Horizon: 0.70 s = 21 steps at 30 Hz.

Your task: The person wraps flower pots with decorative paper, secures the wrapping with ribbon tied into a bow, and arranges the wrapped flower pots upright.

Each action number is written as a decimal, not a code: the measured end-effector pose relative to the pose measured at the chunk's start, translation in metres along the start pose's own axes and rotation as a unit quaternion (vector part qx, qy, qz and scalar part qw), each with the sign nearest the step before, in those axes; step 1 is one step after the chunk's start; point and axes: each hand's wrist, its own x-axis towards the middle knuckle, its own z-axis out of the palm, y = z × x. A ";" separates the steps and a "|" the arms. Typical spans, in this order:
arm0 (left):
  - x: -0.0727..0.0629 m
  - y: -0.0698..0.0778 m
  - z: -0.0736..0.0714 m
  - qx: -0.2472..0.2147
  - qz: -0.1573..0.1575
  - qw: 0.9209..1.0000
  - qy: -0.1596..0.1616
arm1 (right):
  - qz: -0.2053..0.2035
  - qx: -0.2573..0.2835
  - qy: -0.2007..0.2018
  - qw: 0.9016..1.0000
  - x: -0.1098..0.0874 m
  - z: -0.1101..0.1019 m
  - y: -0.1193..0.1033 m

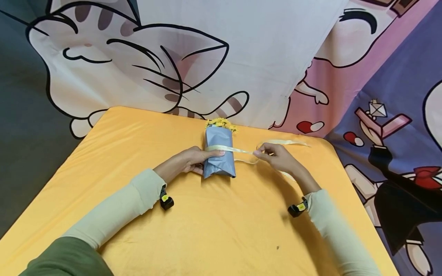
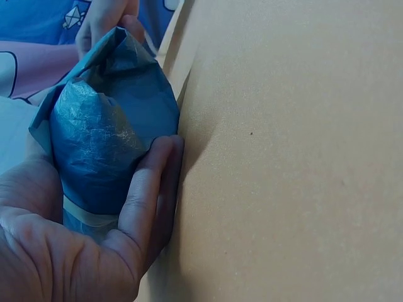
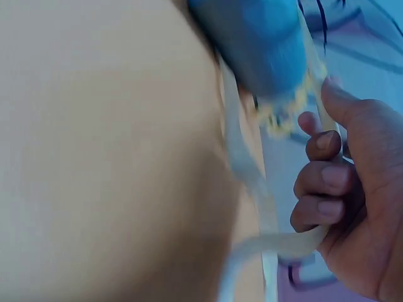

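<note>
A bouquet wrapped in blue-grey paper [image 1: 217,165] lies near the far edge of the table, yellow flowers [image 1: 222,123] showing at its far end. My left hand [image 1: 191,159] grips the wrapped bundle from the left, thumb over the top and fingers along the side, as the left wrist view also shows. A pale yellow ribbon [image 1: 238,150] runs across the wrapping under the left thumb. To the right of the bouquet, my right hand [image 1: 277,156] pinches the ribbon, holding it stretched sideways. In the right wrist view, a loop of ribbon [image 3: 277,244] hangs from the curled fingers.
A yellow cloth [image 1: 207,230] covers the table. Behind it hangs a white backdrop [image 1: 262,57] with a cartoon cat, and a purple and pink printed one stands at the right. A loose ribbon end [image 1: 290,142] trails over the table's far right part.
</note>
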 end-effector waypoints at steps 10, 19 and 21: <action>-0.001 -0.001 -0.001 -0.006 -0.001 1.000 -0.005 | 0.102 -0.148 0.004 0.984 -0.034 -0.080 0.068; -0.001 -0.001 -0.001 -0.008 0.002 1.000 -0.005 | 0.128 -0.208 0.017 0.970 -0.054 -0.108 0.131; -0.001 -0.001 -0.001 -0.008 0.002 1.000 -0.007 | 0.136 -0.230 0.013 0.964 -0.050 -0.103 0.130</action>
